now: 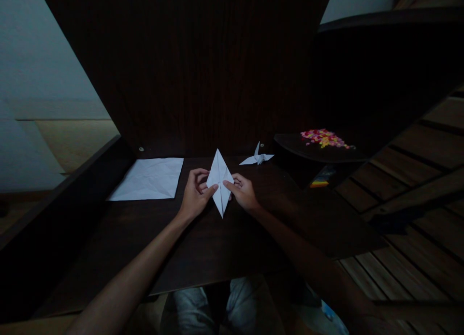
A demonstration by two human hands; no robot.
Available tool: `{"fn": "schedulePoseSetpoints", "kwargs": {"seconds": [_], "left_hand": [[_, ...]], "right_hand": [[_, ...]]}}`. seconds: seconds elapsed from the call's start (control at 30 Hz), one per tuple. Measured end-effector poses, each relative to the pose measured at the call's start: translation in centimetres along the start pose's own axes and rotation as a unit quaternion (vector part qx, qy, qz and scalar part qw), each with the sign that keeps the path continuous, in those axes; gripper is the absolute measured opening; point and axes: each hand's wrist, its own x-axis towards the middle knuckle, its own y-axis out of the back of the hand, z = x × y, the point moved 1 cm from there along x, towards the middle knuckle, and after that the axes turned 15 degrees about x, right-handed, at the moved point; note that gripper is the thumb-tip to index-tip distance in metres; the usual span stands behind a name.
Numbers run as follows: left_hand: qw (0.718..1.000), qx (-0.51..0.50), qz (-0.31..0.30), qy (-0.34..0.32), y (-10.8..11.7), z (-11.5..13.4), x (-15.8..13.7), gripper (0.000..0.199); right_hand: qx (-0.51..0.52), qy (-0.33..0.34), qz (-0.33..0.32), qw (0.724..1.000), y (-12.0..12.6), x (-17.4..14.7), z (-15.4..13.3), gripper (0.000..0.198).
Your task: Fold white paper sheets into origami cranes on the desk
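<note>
Left hand (195, 194) and right hand (243, 192) both pinch a folded white paper diamond (219, 182), thumbs on its front, held at frame center just above the dark desk (203, 248). Creased flat white sheet (148, 179) lies left of the hands. Finished paper crane (258, 157) sits above right, near the back panel. Colorful patch (324, 138) on a dark shelf, upper right.
</note>
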Motion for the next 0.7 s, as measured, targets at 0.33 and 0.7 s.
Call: {"fn": "schedulePoseSetpoints", "kwargs": {"seconds": [0.33, 0.7], "left_hand": [[0.994, 0.102, 0.043, 0.001, 0.2, -0.5, 0.2, 0.027], [0.965, 0.22, 0.116, -0.083, 0.0, 0.8, -0.4, 0.018]], "right_hand": [[-0.036, 0.084, 0.002, 0.996, -0.6, -0.4, -0.5, 0.023], [-0.153, 0.172, 0.023, 0.973, -0.5, -1.1, -0.2, 0.023]]}}
